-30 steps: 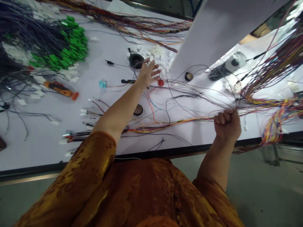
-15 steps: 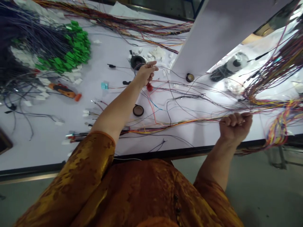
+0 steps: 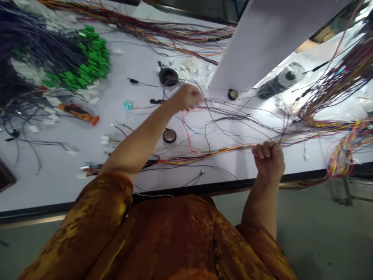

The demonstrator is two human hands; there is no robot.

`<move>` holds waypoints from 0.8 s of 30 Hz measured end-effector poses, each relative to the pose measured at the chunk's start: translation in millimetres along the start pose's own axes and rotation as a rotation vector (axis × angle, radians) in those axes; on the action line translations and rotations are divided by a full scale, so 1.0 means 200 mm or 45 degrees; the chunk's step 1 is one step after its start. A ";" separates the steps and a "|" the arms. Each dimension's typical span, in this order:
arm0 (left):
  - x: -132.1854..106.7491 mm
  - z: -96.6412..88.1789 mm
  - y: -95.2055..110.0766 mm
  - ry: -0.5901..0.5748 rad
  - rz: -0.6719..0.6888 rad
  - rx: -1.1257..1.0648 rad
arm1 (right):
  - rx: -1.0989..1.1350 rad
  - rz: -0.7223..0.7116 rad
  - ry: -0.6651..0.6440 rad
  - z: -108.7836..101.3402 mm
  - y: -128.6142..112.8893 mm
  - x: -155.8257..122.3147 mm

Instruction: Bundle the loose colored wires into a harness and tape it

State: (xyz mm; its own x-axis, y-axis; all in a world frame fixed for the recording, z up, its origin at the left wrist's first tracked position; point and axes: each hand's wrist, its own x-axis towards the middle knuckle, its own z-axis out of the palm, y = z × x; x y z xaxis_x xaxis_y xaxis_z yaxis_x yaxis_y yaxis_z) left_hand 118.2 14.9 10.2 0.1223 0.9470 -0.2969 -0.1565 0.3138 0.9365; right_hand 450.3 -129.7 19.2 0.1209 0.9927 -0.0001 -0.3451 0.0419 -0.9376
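Note:
My right hand point(image 3: 268, 160) is closed in a fist on the wires point(image 3: 236, 147) of a multicoloured bundle near the table's front edge. A dark loop of wire rises from beside its fingers. My left hand point(image 3: 191, 98) hovers over thin wires in the middle; motion smears its fingers, and whether it holds a wire is not clear. To its left are a black tape roll point(image 3: 168, 77), a black connector point(image 3: 133, 81) and a light-blue connector point(image 3: 127, 105). Below lies another tape roll point(image 3: 169, 135).
Green connectors point(image 3: 96, 58) on dark wires pile up at the left, beside an orange-handled tool point(image 3: 77, 112). A white panel point(image 3: 262, 42) stands at the back right. A large wire bundle point(image 3: 335, 93) lies at the right, and a small tape roll point(image 3: 232, 94) near the panel.
My right hand has slid left along the bundle, and a dark wire loop now stands above it. My left hand has moved slightly right and down and become blurred.

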 end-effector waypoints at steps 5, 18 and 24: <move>-0.39 0.51 -0.17 -1.102 -0.108 0.345 | -0.618 -0.006 -0.335 0.01 0.04 -0.07; -0.31 0.19 0.35 0.120 0.360 -0.140 | -1.161 0.472 -0.719 -0.05 0.08 -0.12; -0.30 -0.35 0.29 0.481 0.426 -0.314 | -1.281 0.385 -0.759 -0.05 0.09 -0.06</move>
State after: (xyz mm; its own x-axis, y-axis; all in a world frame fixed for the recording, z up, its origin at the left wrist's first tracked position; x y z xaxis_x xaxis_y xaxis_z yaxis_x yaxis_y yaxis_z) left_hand 33.6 -19.1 70.4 -0.3258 0.9421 -0.0797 -0.3562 -0.0443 0.9334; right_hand 451.2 -141.2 -1.4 -0.3797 0.8545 -0.3543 0.6261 -0.0446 -0.7785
